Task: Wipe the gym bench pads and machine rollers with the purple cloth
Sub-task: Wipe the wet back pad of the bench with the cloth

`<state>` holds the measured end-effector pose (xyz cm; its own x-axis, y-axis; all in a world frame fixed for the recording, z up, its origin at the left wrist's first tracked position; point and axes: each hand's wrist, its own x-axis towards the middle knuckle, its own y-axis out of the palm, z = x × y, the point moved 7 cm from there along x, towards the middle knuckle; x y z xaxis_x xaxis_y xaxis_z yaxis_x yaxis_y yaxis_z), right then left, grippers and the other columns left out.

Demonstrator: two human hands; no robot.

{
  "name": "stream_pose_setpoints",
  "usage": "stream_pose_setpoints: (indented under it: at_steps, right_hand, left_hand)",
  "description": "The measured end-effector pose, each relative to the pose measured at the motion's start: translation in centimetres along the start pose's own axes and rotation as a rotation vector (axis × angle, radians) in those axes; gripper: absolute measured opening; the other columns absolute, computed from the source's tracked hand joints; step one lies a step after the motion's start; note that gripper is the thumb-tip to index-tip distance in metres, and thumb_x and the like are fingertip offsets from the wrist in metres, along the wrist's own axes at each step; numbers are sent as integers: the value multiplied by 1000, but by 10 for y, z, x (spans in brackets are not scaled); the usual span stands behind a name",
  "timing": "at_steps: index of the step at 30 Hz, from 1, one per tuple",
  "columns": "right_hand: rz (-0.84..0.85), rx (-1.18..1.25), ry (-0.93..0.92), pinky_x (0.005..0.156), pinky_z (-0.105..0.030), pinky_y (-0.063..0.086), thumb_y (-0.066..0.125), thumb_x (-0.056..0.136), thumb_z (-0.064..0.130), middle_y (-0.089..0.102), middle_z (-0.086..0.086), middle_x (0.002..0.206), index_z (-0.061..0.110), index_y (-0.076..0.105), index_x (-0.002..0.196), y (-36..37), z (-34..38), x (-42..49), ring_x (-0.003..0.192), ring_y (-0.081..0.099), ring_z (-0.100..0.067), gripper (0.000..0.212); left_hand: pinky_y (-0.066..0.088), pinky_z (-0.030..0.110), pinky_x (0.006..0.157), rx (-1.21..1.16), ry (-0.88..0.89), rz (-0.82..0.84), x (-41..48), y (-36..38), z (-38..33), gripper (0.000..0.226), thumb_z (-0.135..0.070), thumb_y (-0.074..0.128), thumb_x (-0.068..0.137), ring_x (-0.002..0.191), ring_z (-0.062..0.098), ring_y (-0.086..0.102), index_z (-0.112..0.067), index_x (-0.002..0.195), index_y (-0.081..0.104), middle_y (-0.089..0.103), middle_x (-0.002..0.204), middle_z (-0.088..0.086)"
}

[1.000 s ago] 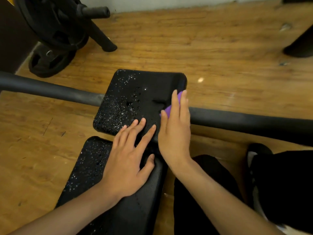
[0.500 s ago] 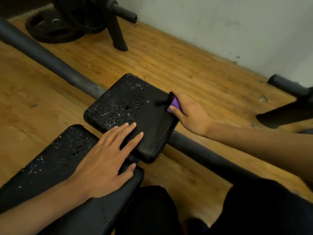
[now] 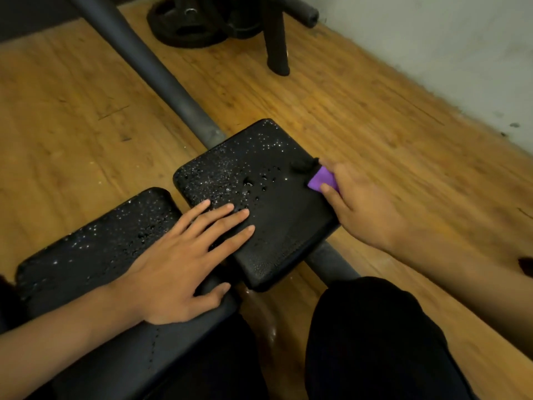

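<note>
A small black bench pad [image 3: 271, 215] speckled with water droplets sits ahead of a longer black bench pad [image 3: 95, 255]. My left hand [image 3: 178, 261] lies flat with fingers spread across the gap between the two pads. My right hand [image 3: 363, 206] grips a folded purple cloth [image 3: 321, 179] at the small pad's right edge, near its far corner. Only a small part of the cloth shows between thumb and fingers.
A grey padded bar [image 3: 161, 79] runs diagonally under the small pad across the wooden floor [image 3: 360, 111]. Black weight plates [image 3: 190, 24] and a black post [image 3: 277, 39] stand at the back. A pale wall [image 3: 447, 44] is at the right. My dark-trousered knee [image 3: 375, 336] is at the bottom.
My right hand went from flat on the small pad to gripping the cloth at its right edge. The view swung left; my left hand stayed put.
</note>
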<state>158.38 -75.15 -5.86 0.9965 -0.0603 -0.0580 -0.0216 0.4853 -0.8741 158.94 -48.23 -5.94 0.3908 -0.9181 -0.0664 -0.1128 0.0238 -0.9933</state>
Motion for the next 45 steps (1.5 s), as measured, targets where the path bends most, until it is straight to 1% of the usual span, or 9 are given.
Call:
stream_pose_setpoints:
  at_steps: [3, 10, 14, 18, 26, 30, 34, 41, 45]
  right_hand:
    - [47, 42, -58, 116, -12, 18, 39, 109, 30, 32, 0, 165, 15, 26, 161, 0, -2, -3, 151, 29, -14, 56]
    - [191, 70, 63, 94, -32, 37, 28, 113, 35, 57, -19, 137, 16, 9, 165, 13, 27, 135, 126, 53, -34, 59]
    - [166, 62, -32, 110, -24, 26, 35, 111, 32, 39, -11, 161, 12, 19, 163, 9, 6, 81, 146, 37, -29, 57]
    - [148, 156, -28, 108, -19, 28, 40, 109, 32, 48, -1, 153, 19, 29, 160, -3, -20, 14, 140, 44, -20, 54]
    - [120, 54, -53, 111, -35, 34, 33, 113, 33, 45, -14, 155, 9, 33, 157, 27, 41, 180, 141, 43, -34, 50]
    - [128, 36, -179, 120, -34, 26, 35, 111, 36, 35, -8, 163, 18, 21, 163, 15, 16, 107, 148, 35, -28, 57]
    - [135, 62, -162, 120, -15, 17, 28, 100, 50, 27, 7, 166, 22, 28, 161, 1, -7, 20, 152, 26, -7, 68]
    - [138, 28, -113, 121, -28, 17, 32, 112, 33, 19, -4, 170, 18, 14, 164, 27, 38, 160, 156, 20, -21, 57]
    - [140, 50, -145, 122, -27, 21, 35, 110, 37, 33, -4, 164, 21, 16, 164, 21, 19, 120, 149, 32, -21, 59]
  left_hand:
    - [7, 54, 127, -12, 9, 1, 1, 1, -2, 87, -58, 50, 94, 161, 28, 8, -21, 167, 18, 12, 174, 5]
    - [6, 55, 127, -11, 21, 7, 7, -1, -1, 86, -53, 49, 95, 161, 29, 10, -16, 166, 20, 14, 174, 8]
    - [4, 55, 128, -24, 2, 7, 7, 0, -3, 89, -53, 55, 90, 161, 30, 11, -16, 165, 24, 16, 173, 8]
    - [6, 55, 127, -34, 9, 7, 9, -2, -3, 90, -54, 56, 88, 161, 32, 11, -16, 165, 26, 17, 173, 9]
    - [12, 58, 126, -82, -20, 31, 8, 2, 4, 84, -50, 52, 92, 161, 28, 11, -21, 165, 23, 16, 173, 6]
    - [14, 60, 126, -147, -25, -1, 4, -3, 2, 85, -60, 46, 90, 160, 29, 17, -19, 163, 32, 22, 172, 6]
    - [13, 60, 126, -155, -25, -34, 6, -5, 3, 89, -65, 47, 85, 160, 30, 17, -20, 161, 36, 23, 171, 8]
    - [10, 51, 128, -131, -121, -78, 7, 1, 14, 80, -56, 52, 92, 160, 27, 15, -21, 162, 35, 23, 171, 8]
    - [11, 48, 128, -131, -130, -65, 7, 1, 10, 79, -52, 54, 92, 160, 26, 14, -23, 162, 32, 22, 171, 8]
